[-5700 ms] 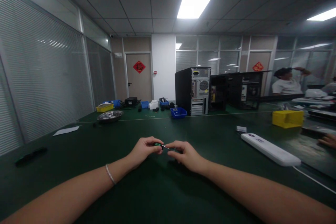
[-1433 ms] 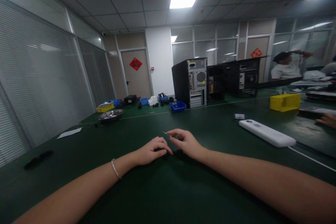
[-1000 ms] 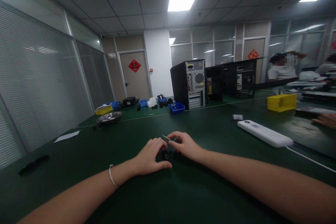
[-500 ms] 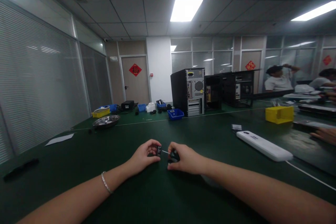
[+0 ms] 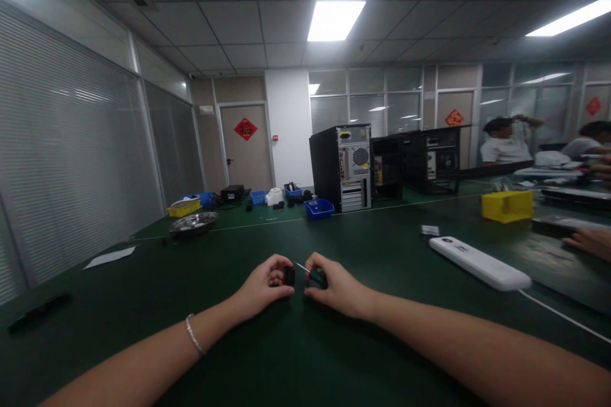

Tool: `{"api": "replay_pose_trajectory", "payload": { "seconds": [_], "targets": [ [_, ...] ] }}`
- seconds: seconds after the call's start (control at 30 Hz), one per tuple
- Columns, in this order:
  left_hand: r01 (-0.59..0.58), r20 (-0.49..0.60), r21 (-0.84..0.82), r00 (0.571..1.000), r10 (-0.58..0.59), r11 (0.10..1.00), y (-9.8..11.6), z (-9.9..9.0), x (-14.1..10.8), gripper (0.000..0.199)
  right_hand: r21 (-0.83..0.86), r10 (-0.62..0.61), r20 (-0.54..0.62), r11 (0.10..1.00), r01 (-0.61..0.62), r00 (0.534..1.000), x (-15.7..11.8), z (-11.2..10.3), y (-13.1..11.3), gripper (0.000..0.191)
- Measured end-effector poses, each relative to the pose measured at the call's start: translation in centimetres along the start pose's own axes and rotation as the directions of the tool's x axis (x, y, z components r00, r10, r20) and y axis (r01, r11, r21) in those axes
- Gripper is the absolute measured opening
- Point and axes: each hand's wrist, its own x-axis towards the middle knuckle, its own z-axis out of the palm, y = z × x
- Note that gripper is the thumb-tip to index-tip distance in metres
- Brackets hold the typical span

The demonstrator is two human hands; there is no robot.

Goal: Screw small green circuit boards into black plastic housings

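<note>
Over the green table [image 5: 238, 356], my left hand [image 5: 267, 280] is closed on a small black part [image 5: 289, 276], held between thumb and fingers. My right hand [image 5: 337, 286] grips a dark-handled screwdriver [image 5: 317, 278] whose thin metal shaft points up and left, towards the black part. The tip ends close to that part; whether they touch is too small to tell. Both hands are near each other, with a narrow gap between their fingertips.
A white power bank-like box [image 5: 480, 262] with a cable lies right. Further back stand a blue bin [image 5: 319, 208], computer cases [image 5: 354, 168], a metal dish [image 5: 193, 222] and a yellow bin [image 5: 506, 206]. A person's hand [image 5: 589, 241] is at far right.
The screwdriver has tilted, its tip now higher and its shaft slanting more. The black part in my left hand has turned, so its lighter face no longer shows.
</note>
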Motion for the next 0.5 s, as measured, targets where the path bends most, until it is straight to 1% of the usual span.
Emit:
{"api": "replay_pose_trajectory", "payload": {
  "seconds": [0.1,0.2,0.33,0.5],
  "targets": [
    [0.013,0.022,-0.043,1.0,-0.012,0.999,0.1,0.0,0.0,0.043,0.034,-0.072,-0.096,0.997,0.076,0.993,-0.2,0.3,-0.7,0.023],
    [0.018,0.048,-0.079,0.999,-0.015,0.997,0.7,0.2,-0.2,0.042,0.092,-0.116,-0.147,0.987,0.131,0.982,-0.4,0.6,-1.2,0.022],
    [0.03,0.088,-0.091,0.996,-0.022,0.995,1.7,0.8,-0.5,0.039,0.177,-0.124,-0.145,0.973,0.149,0.982,-0.4,0.8,-1.2,0.025],
    [0.023,0.109,-0.121,0.994,-0.009,0.992,2.7,1.8,-0.8,0.039,0.219,-0.14,-0.124,0.962,0.164,0.982,-0.5,0.9,-0.9,0.025]
  ]
}}
